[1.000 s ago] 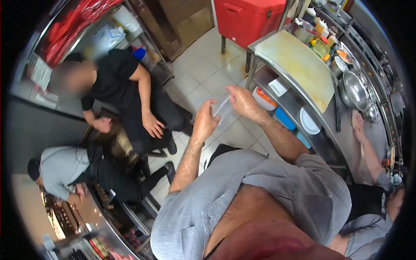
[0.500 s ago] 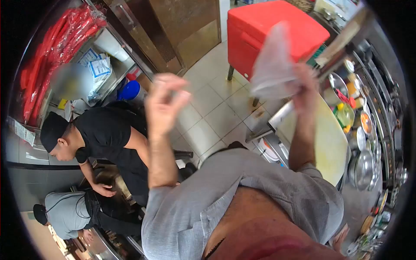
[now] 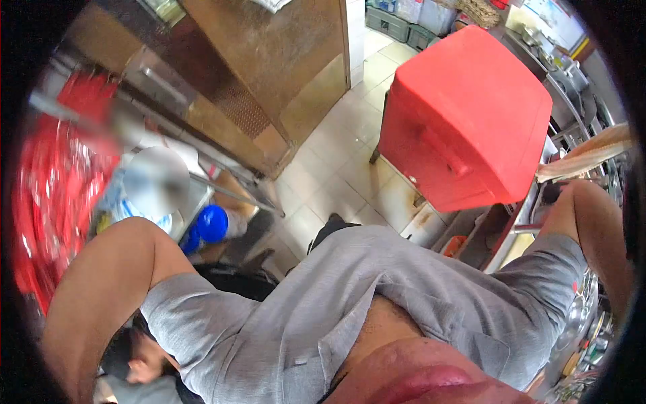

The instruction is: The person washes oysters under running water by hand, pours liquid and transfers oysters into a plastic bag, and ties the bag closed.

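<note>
Fingers of the left hand and right hand lay out of view; whether they were spread, pressed together or pinching anything could not be told. Both elbows stuck outward, forearms bent back toward the wearer, probably why the hands were hidden. Near the right elbow [image 3: 580,194], a long cloth [image 3: 587,153] slanted, its lower end pointing toward the red cooler [image 3: 471,114]; contact was unclear. Legs [image 3: 375,155] raised the cooler, apparently keeping it off the tiles [image 3: 330,153].

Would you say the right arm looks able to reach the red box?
Probably yes: nothing lies on top of the red box, though the right arm is bent, with its hand out of view.
</note>
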